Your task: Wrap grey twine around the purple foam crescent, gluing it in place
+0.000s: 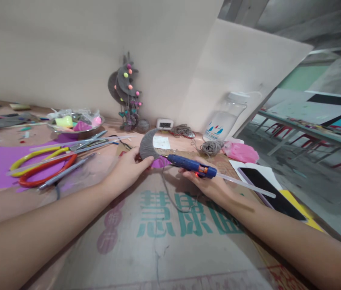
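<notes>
My left hand [134, 165] is closed on the lower end of a grey crescent moon [147, 145] wrapped in yarn. In my right hand [203, 182] lies a blue hot glue gun [185, 163], a small red light glowing on it. Its nozzle meets the moon's lower tip, or comes very close; I cannot tell which. A clear glue stick [249, 185] sticks out of the gun's back end. Loose grey yarn [167, 189] trails from the moon, curving over the printed cardboard [122, 249] below my hands.
Scissors with red and yellow handles [48, 169] lie on purple sheets at left, before a metal bowl [76, 128] of craft bits. Decorated grey moons [125, 86] stand against the wall. A timer [165, 124], yarn bundle [212, 148], plastic bottle [225, 117] and phone [270, 191] sit behind and right.
</notes>
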`<state>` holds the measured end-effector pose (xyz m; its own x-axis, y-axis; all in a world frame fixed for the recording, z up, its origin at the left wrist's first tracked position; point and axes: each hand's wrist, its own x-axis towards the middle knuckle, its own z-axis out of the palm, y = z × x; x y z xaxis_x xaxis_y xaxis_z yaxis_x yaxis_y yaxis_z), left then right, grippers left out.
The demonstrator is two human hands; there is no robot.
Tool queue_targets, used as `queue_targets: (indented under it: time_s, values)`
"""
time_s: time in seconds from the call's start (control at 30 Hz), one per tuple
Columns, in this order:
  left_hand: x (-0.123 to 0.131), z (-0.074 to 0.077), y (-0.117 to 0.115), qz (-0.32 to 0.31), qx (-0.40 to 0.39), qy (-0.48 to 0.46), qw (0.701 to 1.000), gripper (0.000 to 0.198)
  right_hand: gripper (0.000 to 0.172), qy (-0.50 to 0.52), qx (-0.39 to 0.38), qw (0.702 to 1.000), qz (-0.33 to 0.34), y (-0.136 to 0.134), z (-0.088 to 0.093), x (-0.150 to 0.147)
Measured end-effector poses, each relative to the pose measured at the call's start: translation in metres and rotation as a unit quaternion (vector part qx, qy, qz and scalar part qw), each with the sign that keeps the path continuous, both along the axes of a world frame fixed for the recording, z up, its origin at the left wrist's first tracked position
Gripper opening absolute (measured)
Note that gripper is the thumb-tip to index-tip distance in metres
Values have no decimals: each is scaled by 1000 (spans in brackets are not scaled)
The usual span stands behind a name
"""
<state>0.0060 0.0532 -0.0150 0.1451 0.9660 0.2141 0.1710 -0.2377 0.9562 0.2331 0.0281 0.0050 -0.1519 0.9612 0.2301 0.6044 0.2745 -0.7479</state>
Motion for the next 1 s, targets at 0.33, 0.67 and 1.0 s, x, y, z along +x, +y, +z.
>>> queue_targets:
  time_s: [0.33,0.67,1.0]
  values:
    - [-1,0,0,-2,-4,-8,1000,34,26,-3,3,1000,-25,1,3,-5]
    - [0,3,-2,-5,-32,-32,999,32,27,9,-18,1000,-21,0,-1,-4]
    - [1,3,-3,-11,-42,-49,998,30,22,20,-23,999,-10,0,-3,-3]
